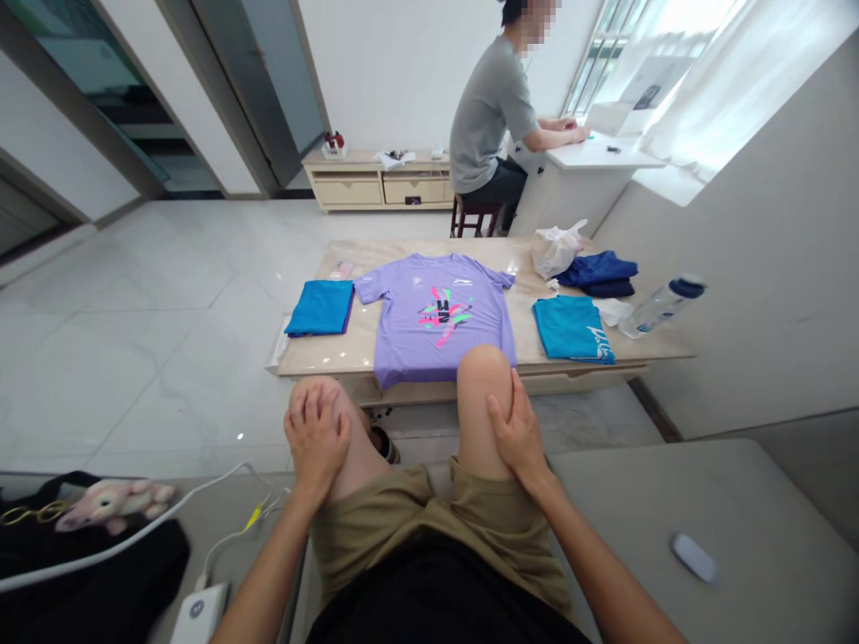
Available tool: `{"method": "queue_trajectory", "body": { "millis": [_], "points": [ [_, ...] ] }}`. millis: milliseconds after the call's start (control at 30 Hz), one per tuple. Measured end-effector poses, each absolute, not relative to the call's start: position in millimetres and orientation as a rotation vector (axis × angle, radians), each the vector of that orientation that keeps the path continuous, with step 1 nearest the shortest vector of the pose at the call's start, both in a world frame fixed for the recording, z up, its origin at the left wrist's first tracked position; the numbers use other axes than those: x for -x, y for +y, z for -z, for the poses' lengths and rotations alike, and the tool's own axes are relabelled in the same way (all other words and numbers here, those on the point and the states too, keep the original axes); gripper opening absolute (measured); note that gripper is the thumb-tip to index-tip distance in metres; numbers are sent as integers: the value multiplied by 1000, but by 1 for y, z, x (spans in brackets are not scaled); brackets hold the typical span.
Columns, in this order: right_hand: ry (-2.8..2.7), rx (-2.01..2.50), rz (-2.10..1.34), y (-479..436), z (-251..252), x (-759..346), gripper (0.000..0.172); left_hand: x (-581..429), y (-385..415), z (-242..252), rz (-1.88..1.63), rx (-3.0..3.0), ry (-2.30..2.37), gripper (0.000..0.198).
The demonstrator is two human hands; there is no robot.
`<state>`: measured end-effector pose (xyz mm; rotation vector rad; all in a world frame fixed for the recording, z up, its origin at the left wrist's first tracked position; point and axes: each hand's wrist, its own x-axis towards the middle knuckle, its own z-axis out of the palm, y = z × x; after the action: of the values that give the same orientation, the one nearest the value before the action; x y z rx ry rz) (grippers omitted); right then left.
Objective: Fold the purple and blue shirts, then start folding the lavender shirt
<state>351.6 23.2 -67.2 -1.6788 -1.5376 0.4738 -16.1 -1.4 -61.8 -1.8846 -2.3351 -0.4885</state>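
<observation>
My left hand (315,440) lies flat on my left knee with its fingers spread. On the outer side of my right knee rests my right hand (520,434), thumb apart from the fingers, holding nothing. Beyond my knees a purple T-shirt (409,331) is spread out, printed side up, on the low table (328,358); its bottom edge hangs over the near side. A folded blue cloth (320,307) with purple beneath it lies left of the shirt. To the right is a folded turquoise garment (564,328) with white lettering.
A white plastic bag (557,249), dark blue clothes (597,270) and a water bottle (661,309) stand at the table's right. Beside me on the sofa (624,510) are a power bank (199,615) with a cable and a plush toy (114,504). A person (489,116) sits at a desk beyond.
</observation>
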Motion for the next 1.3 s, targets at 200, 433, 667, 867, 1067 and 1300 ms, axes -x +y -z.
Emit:
{"method": "queue_trajectory", "body": {
  "millis": [200, 433, 667, 867, 1067, 1300],
  "points": [
    [-1503, 1607, -433, 25, 75, -350, 84, 17, 0, 73, 542, 1835, -2296, 55],
    [-1499, 1607, -447, 25, 80, -352, 82, 24, -1, 77, 587, 1820, -2298, 53],
    [-1508, 1592, -438, 25, 81, -352, 79, 23, 0, 78, 591, 1805, -2305, 53],
    [-1493, 1583, -434, 25, 82, -353, 80, 24, 1, 79, 617, 1820, -2293, 54],
    [-1488, 1587, -446, 24, 83, -353, 79, 26, 0, 82, 615, 1810, -2282, 53],
    [-1478, 1590, -458, 25, 81, -353, 80, 26, 0, 82, 602, 1817, -2266, 53]
  ]
}}
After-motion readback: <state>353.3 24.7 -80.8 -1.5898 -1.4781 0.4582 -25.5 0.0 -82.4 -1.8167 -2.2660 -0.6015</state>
